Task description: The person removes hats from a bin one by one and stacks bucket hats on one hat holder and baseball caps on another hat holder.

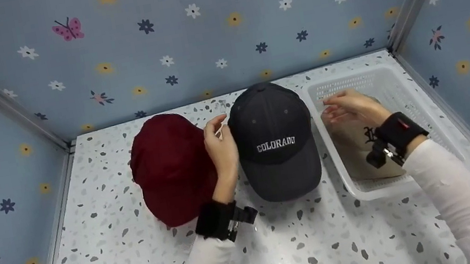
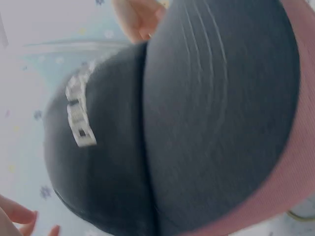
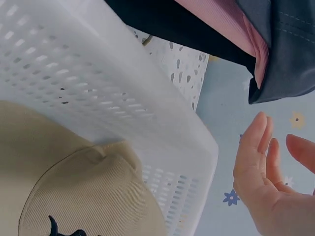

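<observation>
In the head view a dark grey cap (image 1: 271,116) lettered COLORADO sits upright, brim toward me. My left hand (image 1: 222,146) stands at its left side, fingers loosely bent and holding nothing, between it and a maroon cap (image 1: 168,163). Pink ribbed fabric (image 2: 295,167) shows beneath the dark brim in the left wrist view. Below that fabric, the right wrist view shows a black layer (image 3: 187,32). Over the white basket (image 1: 372,195) hovers my right hand (image 1: 351,106), its fingers relaxed and holding nothing. Inside lies a beige cap (image 1: 361,163) with dark lettering, partly hidden by my wrist.
All stands on a white speckled table (image 1: 267,261). Blue flowered panels (image 1: 199,36) close off the back and both sides. The basket's perforated wall (image 3: 123,64) rises around the beige cap.
</observation>
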`<state>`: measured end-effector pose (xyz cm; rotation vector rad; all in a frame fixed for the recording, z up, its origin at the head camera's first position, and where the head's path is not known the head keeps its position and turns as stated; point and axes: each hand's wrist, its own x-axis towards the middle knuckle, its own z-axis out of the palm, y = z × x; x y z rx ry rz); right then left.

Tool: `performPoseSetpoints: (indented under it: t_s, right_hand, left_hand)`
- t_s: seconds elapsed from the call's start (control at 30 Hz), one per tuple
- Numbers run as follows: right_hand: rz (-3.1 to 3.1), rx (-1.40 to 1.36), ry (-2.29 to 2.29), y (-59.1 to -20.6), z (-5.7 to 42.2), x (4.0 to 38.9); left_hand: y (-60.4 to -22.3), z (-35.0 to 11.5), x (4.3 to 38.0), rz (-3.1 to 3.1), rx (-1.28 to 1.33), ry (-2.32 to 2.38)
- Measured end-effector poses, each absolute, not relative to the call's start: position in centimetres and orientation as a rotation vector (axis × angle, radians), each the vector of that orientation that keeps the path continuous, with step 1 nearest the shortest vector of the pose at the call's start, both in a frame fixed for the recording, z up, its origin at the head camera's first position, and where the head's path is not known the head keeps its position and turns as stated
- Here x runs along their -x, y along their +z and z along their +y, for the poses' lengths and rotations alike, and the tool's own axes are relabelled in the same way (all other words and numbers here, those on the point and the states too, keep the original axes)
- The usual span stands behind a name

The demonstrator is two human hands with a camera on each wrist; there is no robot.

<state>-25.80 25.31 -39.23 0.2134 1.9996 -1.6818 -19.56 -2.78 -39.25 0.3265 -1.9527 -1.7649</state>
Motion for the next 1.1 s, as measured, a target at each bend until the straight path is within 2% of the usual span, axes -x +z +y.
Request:
performPoseSetpoints:
  t_s: [0.23, 0.43, 0.57, 0.8, 1.1]
  right_hand:
    - [1.999, -0.182, -1.756, -39.5, 26.8, 25.5]
    - [2.161, -0.106, -1.712, -39.9, 27.9, 25.1]
    - [2.24, -0.069, -1.685, -39.9, 28.6, 24.9]
    - [2.376, -0.059, -1.637, -40.6, 30.3, 24.7]
    - [2.522, -0.032, -1.622, -41.6, 31.6, 24.1]
  left_hand:
    - [-38.6, -0.4, 16.8, -1.783, 0.071, -1.856]
    - [-36.5, 2.8, 13.4, -1.796, 0.246, -1.799]
    - [-36.8, 4.7, 12.2, -1.793, 0.328, -1.86]
    - [-38.8, 7.7, 11.3, -1.864, 0.401, -1.859]
    - [-45.6, 12.2, 11.4, -2.062, 0.351, -1.854]
